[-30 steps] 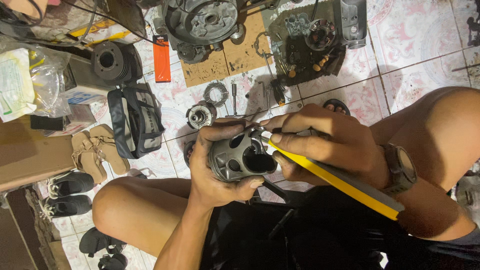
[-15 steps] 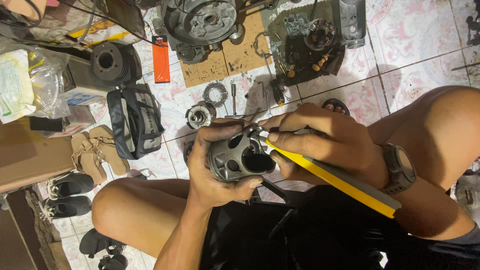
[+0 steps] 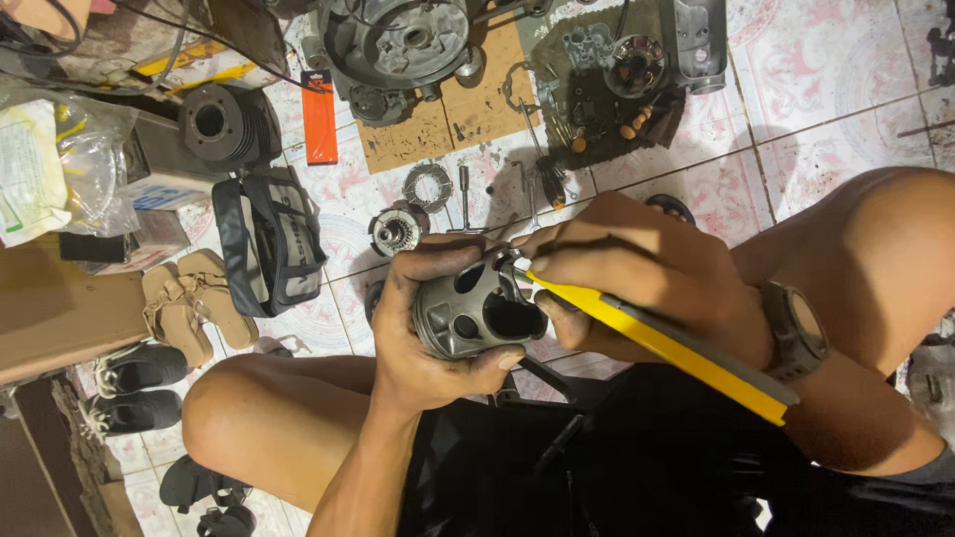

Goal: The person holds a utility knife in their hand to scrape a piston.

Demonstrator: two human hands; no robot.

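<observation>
You are sitting on the tiled floor (image 3: 846, 80) with your knees apart, and around you many things are lying: a big round engine case (image 3: 398, 40) on a piece of cardboard (image 3: 448, 119) far in front, a dark finned cylinder (image 3: 214, 124) at the left of it, a grey and black bag (image 3: 271, 244) closer to you, and a pair of beige sandals (image 3: 189, 303) just beside the bag. Between your knees your left hand (image 3: 423, 343) is closing around a grey metal piston (image 3: 476, 310), with the thumb under it and the fingers over the top. Your right hand (image 3: 637, 278) is gripping a yellow-handled tool (image 3: 676, 343), and its metal tip is touching the upper edge of the piston. Both hands are nearly touching each other.
</observation>
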